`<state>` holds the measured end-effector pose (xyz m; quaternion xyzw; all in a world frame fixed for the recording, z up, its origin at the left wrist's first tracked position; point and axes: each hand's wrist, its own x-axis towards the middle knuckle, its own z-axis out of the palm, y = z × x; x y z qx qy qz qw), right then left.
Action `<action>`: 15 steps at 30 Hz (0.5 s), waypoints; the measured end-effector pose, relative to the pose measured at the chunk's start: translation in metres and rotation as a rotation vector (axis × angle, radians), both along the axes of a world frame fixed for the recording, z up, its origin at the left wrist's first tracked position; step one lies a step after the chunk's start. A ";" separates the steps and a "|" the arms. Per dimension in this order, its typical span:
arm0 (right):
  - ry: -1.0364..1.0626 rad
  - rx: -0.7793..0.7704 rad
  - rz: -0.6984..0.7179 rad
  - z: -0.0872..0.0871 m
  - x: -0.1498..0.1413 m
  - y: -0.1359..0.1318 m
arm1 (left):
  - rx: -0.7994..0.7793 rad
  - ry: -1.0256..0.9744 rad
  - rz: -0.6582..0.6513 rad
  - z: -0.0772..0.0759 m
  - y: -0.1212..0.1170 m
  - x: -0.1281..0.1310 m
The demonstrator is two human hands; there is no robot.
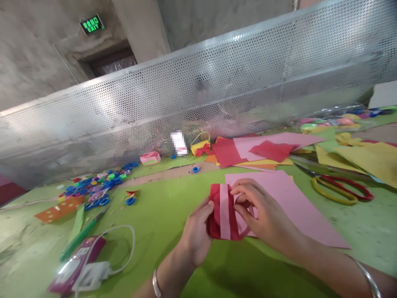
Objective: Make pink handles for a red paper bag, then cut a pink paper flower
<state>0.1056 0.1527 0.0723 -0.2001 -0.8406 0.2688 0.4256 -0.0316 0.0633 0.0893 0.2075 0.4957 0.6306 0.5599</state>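
My left hand grips the left side of a small folded red craft piece, its thumb on the front. A pale pink strip runs down the middle of this piece from top to bottom. At its upper right edge, my right hand has thumb and fingers pinched together on the red material. A pink loop or band shows below the right fingers; whether it is joined to the piece I cannot tell. Beneath the right hand lies a large pink sheet on the green table.
Red- and yellow-handled scissors lie right, near yellow sheets. Red sheets and a small yellow basket with a red bow stand behind. Left are several blue rings, a green-handled tool and a power strip. A perforated metal panel borders the table.
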 end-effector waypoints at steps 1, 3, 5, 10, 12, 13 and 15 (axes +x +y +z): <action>-0.006 0.010 0.018 0.000 0.000 0.000 | -0.016 -0.018 -0.010 0.000 0.000 0.000; -0.018 0.030 0.066 0.001 -0.001 0.001 | -0.027 -0.018 -0.020 -0.001 -0.001 0.001; 0.011 0.044 0.074 0.003 -0.001 0.000 | -0.029 -0.009 0.018 -0.001 0.000 0.001; 0.181 0.054 -0.097 0.007 0.004 0.000 | 0.035 -0.038 0.129 -0.002 0.002 -0.007; 0.212 -0.006 -0.162 0.007 0.005 0.003 | 0.080 -0.064 0.134 0.000 0.002 -0.011; 0.211 -0.077 -0.178 0.007 0.005 0.004 | 0.099 -0.074 0.137 0.000 0.002 -0.013; 0.158 -0.302 -0.131 0.004 0.002 0.008 | 0.131 -0.084 0.138 0.002 0.001 -0.016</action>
